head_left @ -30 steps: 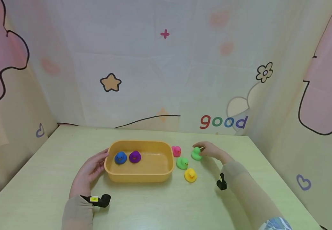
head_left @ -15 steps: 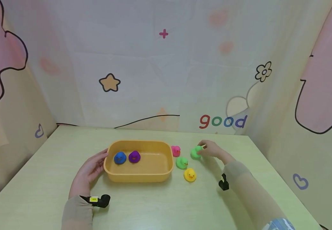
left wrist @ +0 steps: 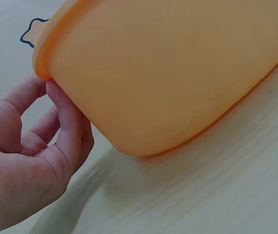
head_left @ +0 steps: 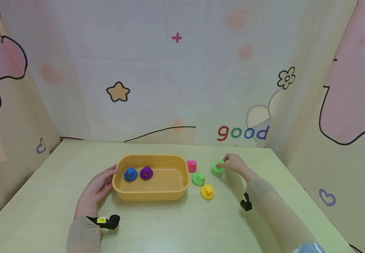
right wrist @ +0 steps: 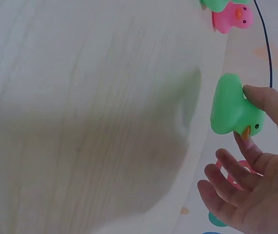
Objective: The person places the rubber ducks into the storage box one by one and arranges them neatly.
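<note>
My right hand (head_left: pixel 235 164) pinches a green rubber duck (right wrist: pixel 233 109) between thumb and index finger, near the back of the table; the other fingers are loosely bent below. In the right wrist view the duck appears tipped. My left hand (head_left: pixel 98 186) is at the left end of a yellow-orange plastic basin (head_left: pixel 151 196), its relaxed fingers (left wrist: pixel 68 117) touching the outer wall just under the rim. Inside the basin sit a blue duck (head_left: pixel 130 174) and a purple duck (head_left: pixel 146 173), both upright.
Right of the basin stand a pink duck (head_left: pixel 192 166), a second green duck (head_left: pixel 198 179) and a yellow duck (head_left: pixel 207 192). The pale table (head_left: pixel 163 225) meets a printed cloth backdrop (head_left: pixel 151 98) at the back and sides.
My right hand has closed its fingers on the green duck, which has turned and shifted slightly. The left hand and basin hold their place. The head view has swung slightly right.
</note>
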Tool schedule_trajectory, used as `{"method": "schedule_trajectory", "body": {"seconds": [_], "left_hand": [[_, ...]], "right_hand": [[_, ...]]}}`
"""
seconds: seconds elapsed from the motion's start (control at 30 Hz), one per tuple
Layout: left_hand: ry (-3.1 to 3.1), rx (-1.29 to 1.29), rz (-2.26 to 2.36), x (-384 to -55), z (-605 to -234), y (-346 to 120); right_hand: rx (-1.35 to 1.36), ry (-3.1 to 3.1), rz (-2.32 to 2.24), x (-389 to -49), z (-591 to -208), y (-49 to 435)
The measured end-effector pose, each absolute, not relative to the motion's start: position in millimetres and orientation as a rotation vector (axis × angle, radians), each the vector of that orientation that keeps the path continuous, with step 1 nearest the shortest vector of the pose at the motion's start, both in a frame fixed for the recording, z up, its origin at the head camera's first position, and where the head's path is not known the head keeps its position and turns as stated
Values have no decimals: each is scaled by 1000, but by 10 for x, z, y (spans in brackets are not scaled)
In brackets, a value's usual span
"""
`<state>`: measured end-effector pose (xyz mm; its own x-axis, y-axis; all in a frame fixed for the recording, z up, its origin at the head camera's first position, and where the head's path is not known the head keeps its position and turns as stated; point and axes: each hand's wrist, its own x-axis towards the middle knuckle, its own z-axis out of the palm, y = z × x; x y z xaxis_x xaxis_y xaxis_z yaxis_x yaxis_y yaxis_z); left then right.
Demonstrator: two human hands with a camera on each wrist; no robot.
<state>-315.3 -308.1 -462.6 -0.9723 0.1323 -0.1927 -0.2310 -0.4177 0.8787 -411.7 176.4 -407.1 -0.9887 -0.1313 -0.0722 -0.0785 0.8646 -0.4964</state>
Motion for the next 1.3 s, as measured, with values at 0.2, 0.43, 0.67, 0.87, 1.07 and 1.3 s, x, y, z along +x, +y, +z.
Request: {"method": "schedule_trajectory", "body": {"seconds": [0.2, 0.43, 0.67, 0.87, 1.07, 1.3], "left_hand": [[1537, -137, 2479, -3147, -4622, -3078], [1531, -152, 2488, -3141, -4617, -3073], [1541, -149, 2478, -3154, -4619, -3079], [1524, -141, 2486, -3153, -4615, -3078], [1527, -148, 2486, -3135, -4593, -3075], [1530, -151, 2477, -3129, -4586, -3069]], "right_hand": [[-36, 2958, -736, -4063, -4096, 1746], [68, 2958, -745, -4024, -4132, 1718], [99, 2979, -723, -4018, -4170, 1714], [84, 2959, -732, -3996, -4201, 1717], [77, 2954, -673, -4004, -4228, 1725], [95, 2895, -745, -3946, -4128, 1767]]}}
